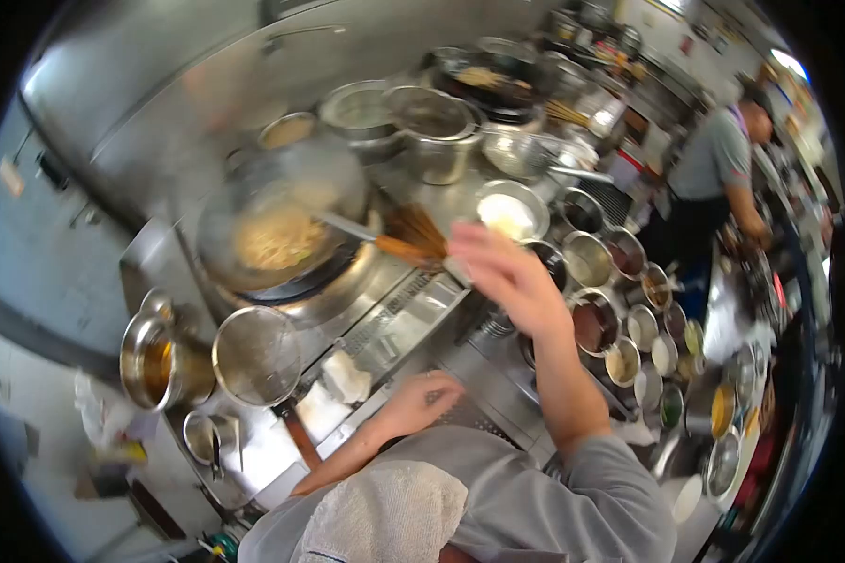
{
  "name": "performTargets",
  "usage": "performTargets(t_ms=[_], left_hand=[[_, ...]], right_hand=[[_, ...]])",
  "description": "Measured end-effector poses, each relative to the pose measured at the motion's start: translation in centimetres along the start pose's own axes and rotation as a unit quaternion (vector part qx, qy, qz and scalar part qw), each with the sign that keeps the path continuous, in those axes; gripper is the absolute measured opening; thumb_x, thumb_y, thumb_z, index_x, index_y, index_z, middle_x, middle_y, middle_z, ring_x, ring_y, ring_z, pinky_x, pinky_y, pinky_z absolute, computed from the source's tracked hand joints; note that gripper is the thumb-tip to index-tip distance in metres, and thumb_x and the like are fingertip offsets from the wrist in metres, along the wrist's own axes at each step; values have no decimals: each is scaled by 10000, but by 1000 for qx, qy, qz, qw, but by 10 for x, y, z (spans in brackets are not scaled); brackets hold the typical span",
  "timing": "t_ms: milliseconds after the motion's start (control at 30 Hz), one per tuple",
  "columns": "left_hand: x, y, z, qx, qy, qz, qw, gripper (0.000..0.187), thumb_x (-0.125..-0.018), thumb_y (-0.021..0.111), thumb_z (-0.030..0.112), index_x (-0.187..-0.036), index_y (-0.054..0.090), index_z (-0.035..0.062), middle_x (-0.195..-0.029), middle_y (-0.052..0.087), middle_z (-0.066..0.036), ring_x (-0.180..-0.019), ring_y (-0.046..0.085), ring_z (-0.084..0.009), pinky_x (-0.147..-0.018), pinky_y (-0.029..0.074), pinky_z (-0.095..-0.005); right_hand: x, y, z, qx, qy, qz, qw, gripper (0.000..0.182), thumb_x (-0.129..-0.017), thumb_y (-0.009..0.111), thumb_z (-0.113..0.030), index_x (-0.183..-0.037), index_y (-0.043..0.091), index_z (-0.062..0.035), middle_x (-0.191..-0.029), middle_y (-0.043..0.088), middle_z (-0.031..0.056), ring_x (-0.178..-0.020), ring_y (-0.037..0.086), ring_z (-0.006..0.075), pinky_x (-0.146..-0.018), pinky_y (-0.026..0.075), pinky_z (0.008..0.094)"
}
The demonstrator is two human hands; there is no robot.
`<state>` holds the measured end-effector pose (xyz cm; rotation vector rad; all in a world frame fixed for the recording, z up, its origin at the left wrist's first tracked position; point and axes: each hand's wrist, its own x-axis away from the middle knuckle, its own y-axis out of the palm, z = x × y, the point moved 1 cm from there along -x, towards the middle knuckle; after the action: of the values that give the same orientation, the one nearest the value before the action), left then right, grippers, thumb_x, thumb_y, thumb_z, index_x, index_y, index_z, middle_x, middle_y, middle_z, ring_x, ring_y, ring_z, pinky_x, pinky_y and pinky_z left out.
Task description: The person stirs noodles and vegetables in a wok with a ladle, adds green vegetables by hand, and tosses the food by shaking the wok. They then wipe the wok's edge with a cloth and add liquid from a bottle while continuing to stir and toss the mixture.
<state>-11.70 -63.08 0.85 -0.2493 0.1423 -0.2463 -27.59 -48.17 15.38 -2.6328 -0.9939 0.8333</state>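
Note:
My right hand [507, 277] is raised over the front edge of the stove, blurred, its fingers stretched and apart with nothing seen in them. Just left of it lies the wooden handle [406, 250] of a metal ladle or spatula, whose far end reaches into a wok [333, 192] of noodles [277, 238]. Behind that handle is a bamboo brush [418, 225]. My left hand [424, 399] hangs low before my body, empty, fingers loosely extended and thumb apart. Left of it sit a crumpled white cloth [345, 377] and a round mesh strainer [256, 357] with a wooden handle.
Several metal pots of sauces and seasonings [595, 322] stand to the right. A bowl with white and yellow contents [512, 212] sits beyond my right hand. A second wok [483, 83] and stacked pots [432, 141] are behind. A co-worker [714, 159] stands at far right.

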Motion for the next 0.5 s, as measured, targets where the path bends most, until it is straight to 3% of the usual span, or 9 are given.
performTargets(t_ms=[67,100,133,167,200,300,433,500], left_hand=[[-20,18,13,0,18,-19,1000,118,-888,644,16,-989,702,-3,-969,700,-121,-901,674,-225,-819,521,-317],[-35,31,20,1,34,-42,999,114,-888,643,15,-983,702,-5,-964,702,-122,-896,675,-227,-817,522,-316],[-47,43,19,-35,61,-61,996,108,-876,657,35,-973,699,10,-931,692,-114,-824,664,-219,-709,509,-298],[-61,59,25,-25,93,-84,992,103,-864,657,7,-959,689,-12,-921,690,-122,-810,660,-215,-724,507,-281],[-70,77,34,-23,109,-93,989,96,-861,655,-4,-950,686,-21,-921,689,-126,-809,657,-208,-732,506,-276],[-91,144,68,9,139,-136,981,81,-855,646,-30,-928,682,-32,-920,692,-122,-821,650,-189,-748,504,-276],[-85,246,93,97,165,-285,939,100,-874,599,-48,-928,683,-41,-957,677,-108,-891,630,-174,-818,495,-282],[-77,291,109,142,230,-353,896,196,-837,623,-35,-1029,662,-23,-1191,580,-170,-1046,578,-237,-914,465,-343]], right_hand=[[96,-15,-13,-102,35,30,994,288,-934,579,-88,-1202,669,-30,-1308,582,186,-1250,528,301,-1031,416,386],[144,-21,-9,-54,79,24,995,303,-938,602,-124,-1222,655,-34,-1310,580,182,-1225,546,310,-1016,429,382],[194,-22,-4,13,142,22,990,338,-937,631,-177,-1246,637,-41,-1286,587,181,-1197,566,300,-971,467,369],[245,-24,2,39,259,6,965,375,-930,655,-224,-1258,625,-45,-1249,598,178,-1149,597,273,-915,507,353],[298,-20,10,81,306,27,948,377,-927,660,-232,-1250,628,-40,-1208,610,170,-1085,635,251,-874,530,354],[393,-22,-32,42,397,138,907,382,-922,667,-241,-1240,631,-34,-1196,614,168,-1029,663,249,-867,536,359],[440,-30,-90,17,321,301,898,577,-892,702,-270,-1380,509,-33,-1244,593,178,-1075,645,263,-901,529,367],[441,-39,-124,64,262,367,890,707,-868,726,-279,-1450,407,-36,-1309,544,186,-1173,579,294,-963,489,386]])
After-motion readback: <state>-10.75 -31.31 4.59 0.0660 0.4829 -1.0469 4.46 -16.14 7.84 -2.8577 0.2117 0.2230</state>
